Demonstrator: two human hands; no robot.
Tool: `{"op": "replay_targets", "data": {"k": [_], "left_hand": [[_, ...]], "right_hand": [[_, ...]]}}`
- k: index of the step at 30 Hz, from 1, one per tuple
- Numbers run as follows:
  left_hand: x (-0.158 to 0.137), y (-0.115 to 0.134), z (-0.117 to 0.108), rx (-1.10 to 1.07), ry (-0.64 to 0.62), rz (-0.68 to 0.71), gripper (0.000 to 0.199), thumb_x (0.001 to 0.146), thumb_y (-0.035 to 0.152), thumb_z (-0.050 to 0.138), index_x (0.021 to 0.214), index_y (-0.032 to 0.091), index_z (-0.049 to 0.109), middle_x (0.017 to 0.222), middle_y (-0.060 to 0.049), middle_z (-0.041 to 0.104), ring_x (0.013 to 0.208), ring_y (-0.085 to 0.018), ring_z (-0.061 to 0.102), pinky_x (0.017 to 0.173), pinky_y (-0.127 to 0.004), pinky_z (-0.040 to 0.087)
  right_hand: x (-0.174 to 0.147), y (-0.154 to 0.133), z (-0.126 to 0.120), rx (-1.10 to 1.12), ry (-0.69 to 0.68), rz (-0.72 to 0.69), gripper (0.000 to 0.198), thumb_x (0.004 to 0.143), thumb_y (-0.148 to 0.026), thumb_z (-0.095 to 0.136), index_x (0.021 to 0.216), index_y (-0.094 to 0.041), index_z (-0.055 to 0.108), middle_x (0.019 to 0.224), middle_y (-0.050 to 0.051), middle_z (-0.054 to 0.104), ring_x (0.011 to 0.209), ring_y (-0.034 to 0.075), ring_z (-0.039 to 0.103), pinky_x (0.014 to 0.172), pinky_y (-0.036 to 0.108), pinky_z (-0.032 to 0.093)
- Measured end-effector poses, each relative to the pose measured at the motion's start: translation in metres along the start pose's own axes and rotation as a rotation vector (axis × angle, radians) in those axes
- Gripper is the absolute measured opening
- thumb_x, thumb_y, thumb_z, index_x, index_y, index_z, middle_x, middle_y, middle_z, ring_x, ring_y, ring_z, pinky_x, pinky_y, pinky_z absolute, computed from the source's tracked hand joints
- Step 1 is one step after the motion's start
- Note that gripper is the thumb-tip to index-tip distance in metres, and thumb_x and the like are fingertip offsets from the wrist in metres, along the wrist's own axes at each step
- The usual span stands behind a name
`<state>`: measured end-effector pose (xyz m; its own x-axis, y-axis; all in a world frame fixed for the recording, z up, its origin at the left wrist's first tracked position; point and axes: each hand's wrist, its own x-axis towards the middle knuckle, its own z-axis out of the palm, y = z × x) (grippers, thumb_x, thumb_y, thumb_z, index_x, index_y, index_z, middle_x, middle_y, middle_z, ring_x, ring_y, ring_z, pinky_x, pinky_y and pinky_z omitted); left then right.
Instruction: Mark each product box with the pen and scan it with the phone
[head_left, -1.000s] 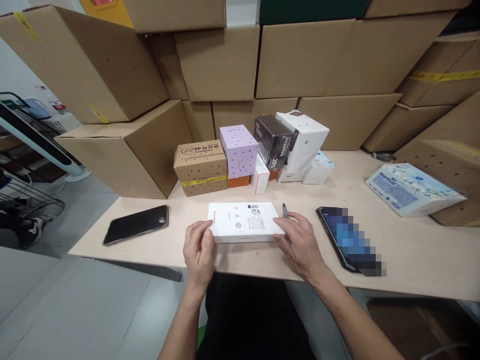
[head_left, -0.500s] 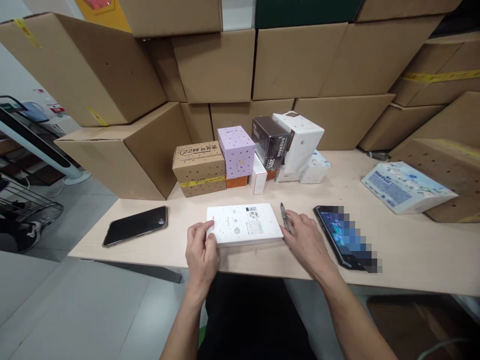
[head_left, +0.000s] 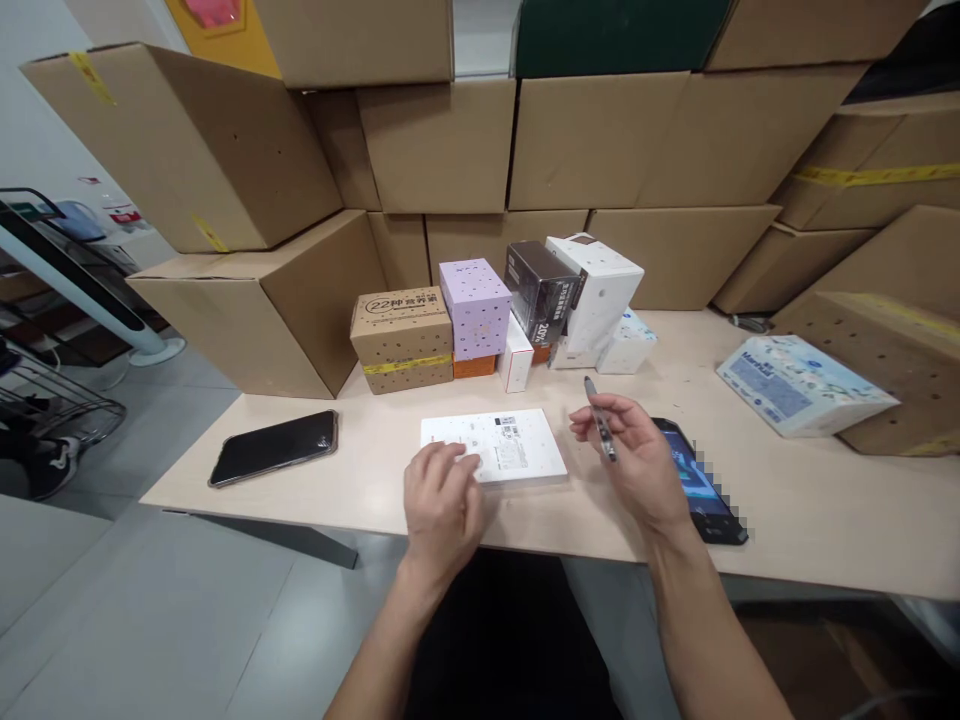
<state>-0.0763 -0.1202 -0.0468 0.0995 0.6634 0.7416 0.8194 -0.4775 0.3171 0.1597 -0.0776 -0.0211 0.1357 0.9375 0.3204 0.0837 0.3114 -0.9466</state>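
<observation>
A flat white box with small print and a label lies on the table in front of me. My left hand rests on its left part, palm down and fingers laid over the top, not wrapped round it. To the right of the box, my right hand is raised above the table. A slim pen sits in its fingers, tilted with one end up. Beneath and behind that hand lies a dark handheld device with a lit screen, partly covered by the hand and partly blurred out.
A black phone lies on the table's left. Small boxes stand behind the white box, among them a brown carton, a purple box and a tall white box. A tissue pack is at right. Large cartons wall the back.
My right hand has lifted the pen off the table and turned palm inward. My left hand has moved from the box's left edge to the right, onto its top.
</observation>
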Motion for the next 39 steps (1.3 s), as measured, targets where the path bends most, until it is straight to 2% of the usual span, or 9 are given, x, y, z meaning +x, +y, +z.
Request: {"op": "replay_targets", "data": {"k": [3, 6, 11, 14, 16, 19, 23, 29, 39], "left_hand": [[0.004, 0.020, 0.014, 0.040, -0.112, 0.079, 0.027, 0.085, 0.013, 0.055, 0.110, 0.019, 0.064, 0.118, -0.011, 0.068, 0.114, -0.031, 0.055, 0.095, -0.047, 0.048], [0.005, 0.032, 0.029, 0.116, -0.156, 0.109, 0.027, 0.089, 0.020, 0.056, 0.115, 0.017, 0.063, 0.121, -0.011, 0.069, 0.112, -0.033, 0.057, 0.090, -0.047, 0.048], [0.003, 0.033, 0.038, 0.188, -0.191, 0.110, 0.031, 0.093, 0.028, 0.057, 0.120, 0.015, 0.062, 0.123, -0.013, 0.068, 0.110, -0.033, 0.060, 0.089, -0.047, 0.046], [0.003, 0.032, 0.037, 0.189, -0.204, 0.108, 0.031, 0.093, 0.029, 0.056, 0.120, 0.015, 0.062, 0.123, -0.012, 0.069, 0.110, -0.032, 0.060, 0.090, -0.046, 0.045], [0.003, 0.032, 0.037, 0.188, -0.203, 0.106, 0.030, 0.093, 0.029, 0.056, 0.119, 0.015, 0.063, 0.123, -0.012, 0.069, 0.110, -0.032, 0.060, 0.090, -0.046, 0.045], [0.003, 0.032, 0.036, 0.189, -0.204, 0.099, 0.029, 0.094, 0.029, 0.056, 0.119, 0.017, 0.063, 0.123, -0.011, 0.069, 0.110, -0.032, 0.060, 0.090, -0.046, 0.044], [0.002, 0.032, 0.037, 0.189, -0.204, 0.102, 0.028, 0.094, 0.028, 0.056, 0.119, 0.018, 0.063, 0.124, -0.010, 0.069, 0.110, -0.031, 0.060, 0.090, -0.045, 0.043], [0.002, 0.031, 0.038, 0.176, -0.198, 0.096, 0.028, 0.094, 0.027, 0.056, 0.119, 0.017, 0.063, 0.124, -0.010, 0.069, 0.111, -0.031, 0.060, 0.091, -0.045, 0.043], [0.002, 0.031, 0.038, 0.180, -0.211, 0.098, 0.029, 0.094, 0.027, 0.055, 0.120, 0.016, 0.062, 0.124, -0.010, 0.069, 0.111, -0.031, 0.060, 0.091, -0.046, 0.043]], "right_hand": [[0.002, -0.020, 0.016, -0.047, 0.014, -0.063, 0.027, 0.082, -0.038, 0.069, 0.098, -0.024, 0.052, 0.083, 0.001, 0.068, 0.080, 0.017, 0.066, 0.076, 0.033, 0.054], [0.007, -0.028, 0.033, -0.016, -0.004, -0.042, 0.023, 0.089, -0.044, 0.060, 0.089, -0.024, 0.048, 0.066, -0.004, 0.062, 0.062, 0.013, 0.060, 0.064, 0.028, 0.051], [0.023, -0.011, 0.052, -0.017, -0.183, 0.102, 0.038, 0.092, -0.053, 0.047, 0.104, -0.020, 0.061, 0.081, 0.003, 0.071, 0.068, 0.015, 0.063, 0.064, 0.028, 0.053], [0.028, 0.004, 0.059, -0.111, -0.152, 0.140, 0.033, 0.086, -0.048, 0.057, 0.100, -0.020, 0.064, 0.079, 0.003, 0.071, 0.068, 0.016, 0.065, 0.066, 0.029, 0.054], [0.027, 0.011, 0.061, -0.144, -0.096, 0.141, 0.028, 0.081, -0.045, 0.063, 0.095, -0.021, 0.062, 0.071, 0.001, 0.069, 0.064, 0.015, 0.063, 0.063, 0.028, 0.053], [0.026, 0.018, 0.061, -0.166, -0.034, 0.138, 0.030, 0.084, -0.051, 0.060, 0.088, -0.021, 0.057, 0.067, 0.000, 0.066, 0.055, 0.014, 0.060, 0.056, 0.026, 0.050], [0.025, 0.021, 0.059, -0.189, -0.045, 0.132, 0.039, 0.086, -0.059, 0.055, 0.083, -0.021, 0.056, 0.065, 0.001, 0.066, 0.048, 0.013, 0.057, 0.047, 0.024, 0.046], [0.024, 0.020, 0.060, -0.284, -0.077, 0.088, 0.038, 0.089, -0.057, 0.053, 0.084, -0.020, 0.062, 0.062, 0.002, 0.065, 0.054, 0.016, 0.063, 0.053, 0.025, 0.048], [0.024, 0.017, 0.061, -0.357, -0.107, 0.064, 0.033, 0.091, -0.052, 0.049, 0.084, -0.022, 0.060, 0.071, 0.003, 0.068, 0.057, 0.017, 0.064, 0.057, 0.027, 0.049]]}}
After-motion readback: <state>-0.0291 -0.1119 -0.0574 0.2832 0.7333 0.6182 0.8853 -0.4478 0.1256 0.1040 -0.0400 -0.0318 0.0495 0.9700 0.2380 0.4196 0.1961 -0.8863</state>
